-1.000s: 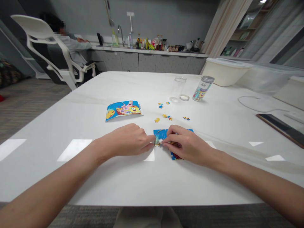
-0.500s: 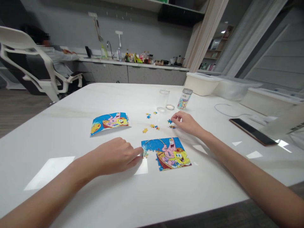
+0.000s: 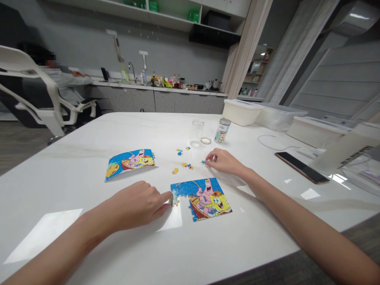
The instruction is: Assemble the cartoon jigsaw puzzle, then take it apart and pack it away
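On the white desk (image 3: 68,166), the left hand (image 3: 138,204) lies with its fingers pressed together against the left edge of the part-built SpongeBob jigsaw puzzle (image 3: 204,200), while the right hand (image 3: 224,162) curls over a small blue loose piece (image 3: 203,162) (pinching or only touching, I cannot tell).

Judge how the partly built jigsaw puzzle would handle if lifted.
The partly built jigsaw puzzle looks thin and light. Its loose, gapped edge would probably break apart if pushed, and lifted unsupported it would likely sag and separate.
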A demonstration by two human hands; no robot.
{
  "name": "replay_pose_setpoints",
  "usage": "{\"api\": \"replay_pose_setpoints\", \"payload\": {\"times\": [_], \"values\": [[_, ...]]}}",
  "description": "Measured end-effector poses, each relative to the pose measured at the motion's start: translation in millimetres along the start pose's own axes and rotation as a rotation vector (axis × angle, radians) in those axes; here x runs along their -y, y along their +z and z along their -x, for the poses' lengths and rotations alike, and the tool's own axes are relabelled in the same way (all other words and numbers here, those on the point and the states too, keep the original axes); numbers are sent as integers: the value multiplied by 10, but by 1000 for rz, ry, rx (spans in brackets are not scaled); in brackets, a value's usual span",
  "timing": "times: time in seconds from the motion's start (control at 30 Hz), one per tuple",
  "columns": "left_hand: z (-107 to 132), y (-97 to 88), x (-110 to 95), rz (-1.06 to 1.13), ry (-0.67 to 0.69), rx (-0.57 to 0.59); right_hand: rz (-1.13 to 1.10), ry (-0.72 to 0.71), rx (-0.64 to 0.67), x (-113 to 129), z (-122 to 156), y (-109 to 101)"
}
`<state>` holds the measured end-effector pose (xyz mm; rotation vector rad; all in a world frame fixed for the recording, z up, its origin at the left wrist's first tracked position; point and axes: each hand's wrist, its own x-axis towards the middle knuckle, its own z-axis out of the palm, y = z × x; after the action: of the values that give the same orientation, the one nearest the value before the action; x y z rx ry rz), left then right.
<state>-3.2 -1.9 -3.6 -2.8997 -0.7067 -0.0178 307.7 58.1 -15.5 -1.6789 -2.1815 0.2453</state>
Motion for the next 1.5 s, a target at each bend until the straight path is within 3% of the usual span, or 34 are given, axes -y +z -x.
{"api": "replay_pose_setpoints", "payload": {"times": [0.47,0.67,0.83,0.97,1.13,1.33,1.5], "values": [[2,18,-3,-56,13,28,10,-74,-39,50,24,104],[-4,-1,-6,-40,3,50,87,-36,-22,-42,-2,26],[17,19,4,4,-1,2,93,7,-33,-145,-40,-73],[29,41,13,83,-10,-63,85,-10,41,-101,-20,-112],[23,34,13,85,-10,-47,92,-17,133,-13,21,-141],[2,0,0,15,-6,37,81,-36,148,17,39,-140],[0,4,0,41,-11,24,106,-53,135,9,39,-119]]}}
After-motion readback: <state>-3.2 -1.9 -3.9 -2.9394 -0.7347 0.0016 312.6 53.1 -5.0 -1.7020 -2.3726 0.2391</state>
